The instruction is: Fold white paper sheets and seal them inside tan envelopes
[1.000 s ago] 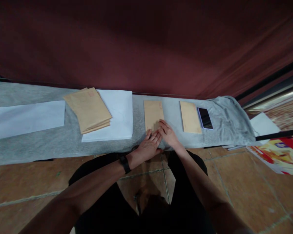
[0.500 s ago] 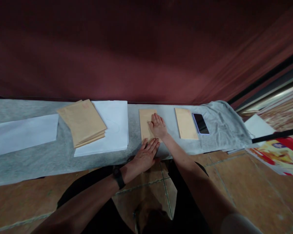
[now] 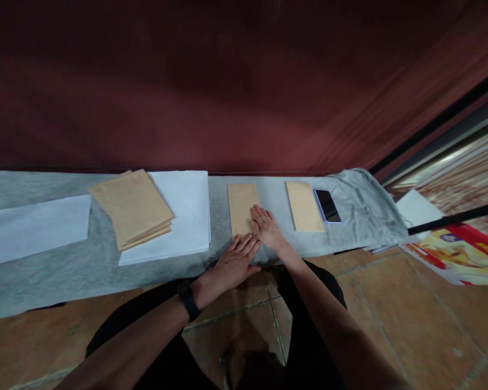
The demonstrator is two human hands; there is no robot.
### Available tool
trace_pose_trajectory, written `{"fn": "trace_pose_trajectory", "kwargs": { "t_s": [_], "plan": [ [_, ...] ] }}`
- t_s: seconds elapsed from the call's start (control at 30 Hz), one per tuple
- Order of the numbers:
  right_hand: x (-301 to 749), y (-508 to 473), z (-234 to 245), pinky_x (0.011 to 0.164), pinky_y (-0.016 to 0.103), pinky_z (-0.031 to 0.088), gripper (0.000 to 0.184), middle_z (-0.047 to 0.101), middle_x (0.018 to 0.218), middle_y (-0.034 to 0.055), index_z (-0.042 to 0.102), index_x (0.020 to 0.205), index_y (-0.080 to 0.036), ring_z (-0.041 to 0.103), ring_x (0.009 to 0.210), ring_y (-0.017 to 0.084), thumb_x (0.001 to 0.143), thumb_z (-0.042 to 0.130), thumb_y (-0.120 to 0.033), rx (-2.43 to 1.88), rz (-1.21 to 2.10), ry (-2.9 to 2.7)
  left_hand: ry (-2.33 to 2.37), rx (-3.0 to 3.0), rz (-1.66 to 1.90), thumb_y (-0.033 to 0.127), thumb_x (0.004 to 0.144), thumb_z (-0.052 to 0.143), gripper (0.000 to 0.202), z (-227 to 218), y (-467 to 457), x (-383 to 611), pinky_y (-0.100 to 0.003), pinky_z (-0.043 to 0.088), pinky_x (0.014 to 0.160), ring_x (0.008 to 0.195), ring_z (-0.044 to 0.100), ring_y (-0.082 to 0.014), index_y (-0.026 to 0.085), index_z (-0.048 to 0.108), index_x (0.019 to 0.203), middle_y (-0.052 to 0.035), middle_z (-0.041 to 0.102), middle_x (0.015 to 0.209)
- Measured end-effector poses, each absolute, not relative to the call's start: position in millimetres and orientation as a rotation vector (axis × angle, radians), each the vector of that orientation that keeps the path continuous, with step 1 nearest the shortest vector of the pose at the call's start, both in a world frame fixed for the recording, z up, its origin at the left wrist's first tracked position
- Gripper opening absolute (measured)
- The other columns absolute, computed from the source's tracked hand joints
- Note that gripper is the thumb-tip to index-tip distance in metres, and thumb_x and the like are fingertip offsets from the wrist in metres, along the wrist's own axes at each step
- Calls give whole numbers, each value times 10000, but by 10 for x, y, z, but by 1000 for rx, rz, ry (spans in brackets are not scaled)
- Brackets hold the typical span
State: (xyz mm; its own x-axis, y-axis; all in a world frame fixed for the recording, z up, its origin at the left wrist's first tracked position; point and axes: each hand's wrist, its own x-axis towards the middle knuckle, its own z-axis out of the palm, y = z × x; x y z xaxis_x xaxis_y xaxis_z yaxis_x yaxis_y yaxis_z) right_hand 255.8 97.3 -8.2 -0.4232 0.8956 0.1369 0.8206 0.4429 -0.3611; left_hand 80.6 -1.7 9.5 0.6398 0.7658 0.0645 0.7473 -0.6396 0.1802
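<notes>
A tan paper envelope (image 3: 241, 208) lies flat on the grey cloth in front of me. My left hand (image 3: 236, 261) rests flat across its near edge, fingers stretched out. On its right edge, toward the near corner, lies my right hand (image 3: 266, 228), also flat with the fingers extended. Neither hand grips anything, and together they hide the envelope's near right corner. Further right sits a second tan envelope (image 3: 305, 207). Several larger brown envelopes (image 3: 136, 206) are stacked at left on white paper sheets (image 3: 193, 216).
A phone (image 3: 327, 206) lies right of the second envelope. The grey cloth (image 3: 57, 276) covers a long, narrow surface against a dark red panel (image 3: 244, 130). Another white sheet (image 3: 36, 227) is at far left. A colourful printed box (image 3: 459, 252) stands by a black bar at right.
My right hand has slid from the middle of the envelope to its near right edge, uncovering more of it. My left hand stays at the near edge. The view has shifted slightly.
</notes>
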Motion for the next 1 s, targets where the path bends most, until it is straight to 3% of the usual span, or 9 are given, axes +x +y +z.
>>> {"fn": "trace_pose_trajectory", "kwargs": {
  "t_s": [0.33, 0.47, 0.63, 0.77, 0.87, 1.0],
  "plan": [
    [2671, 206, -25, 1272, 483, 280, 503, 436, 1618, 76, 456, 1557, -228, 385, 1518, 234, 1074, 371, -337, -1521, 402, -2283, 1412, 2658, 352, 248, 997, 537, 449, 233, 97, 707, -342, 415, 1165, 1396, 537, -230, 96, 547, 1419, -165, 597, 1475],
    [2691, 32, -45, 1259, 493, 316, 493, 482, 1589, 88, 500, 1529, -204, 426, 1493, 247, 1059, 395, -310, -1495, 414, -2238, 1574, 2672, 234, 133, 980, 478, 388, 264, 150, 709, -381, 457, 1136, 1354, 577, -257, 109, 596, 1349, -171, 624, 1436],
    [2676, -7, -4, 1227, 479, 382, 469, 561, 1526, 91, 580, 1465, -213, 508, 1425, 253, 1018, 444, -251, -1471, 434, -2170, 1614, 2675, 99, -8, 892, 435, 472, 275, 208, 750, -393, 535, 1052, 1330, 597, -269, 111, 608, 1315, -186, 633, 1415],
    [2611, 44, 39, 1181, 473, 427, 424, 629, 1452, 82, 659, 1362, -229, 573, 1345, 258, 998, 440, -220, -1556, 475, -2049, 1626, 2660, 88, -25, 875, 449, 465, 266, 236, 796, -382, 557, 1011, 1294, 622, -275, 114, 627, 1282, -201, 651, 1371],
    [2558, 93, 35, 1164, 493, 433, 416, 651, 1401, 131, 670, 1321, -189, 587, 1312, 282, 961, 462, -204, -1603, 491, -1888, 1614, 2652, 75, -25, 881, 448, 460, 279, 243, 815, -412, 543, 1039, 1291, 621, -288, 93, 621, 1291, -230, 641, 1361],
    [2542, 151, 9, 1057, 460, 521, 368, 708, 1215, 149, 683, 1228, -182, 670, 1113, 276, 909, 543, -302, -1628, 620, -1477, 1602, 2634, 50, -18, 895, 467, 420, 346, 257, 782, -433, 576, 980, 1211, 661, -298, 110, 632, 1260, -222, 673, 1258]
  ]
}}
